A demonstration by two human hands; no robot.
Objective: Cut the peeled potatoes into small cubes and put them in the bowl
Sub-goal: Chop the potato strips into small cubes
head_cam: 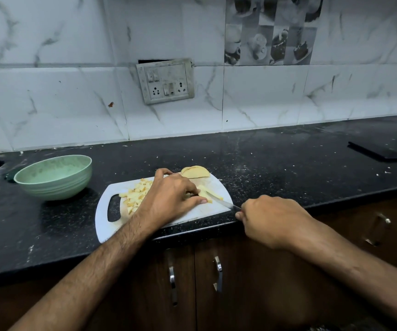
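On a white cutting board [111, 232] at the front edge of a black speckled bench [276, 163]: left hand [172, 197] curled over yellow potato strips [210, 191], fingertips pinning them to the board, thumb along the near side. Right hand [271, 218] just off the board's right corner, fingers wrapped round the handle of a knife [221, 202] (handle hidden inside the fist), blade angled up and left across the strips and touching them beside the left thumb. Heaped on the board's left half, between the cut-out handle and the left wrist: small potato cubes [136, 193]. At the board's far edge, just behind the left hand: a larger peeled potato piece [195, 172], uncut. Well left of the board, standing upright on the bench: a pale green bowl [55, 177], no cubes visible inside. Far right on the bench: a flat dark object [377, 152] (too dim to identify). Behind, on white marble-look wall tiles: a grimy switch and socket plate [166, 81]. Below the bench: brown cabinet doors with metal handles [219, 273].
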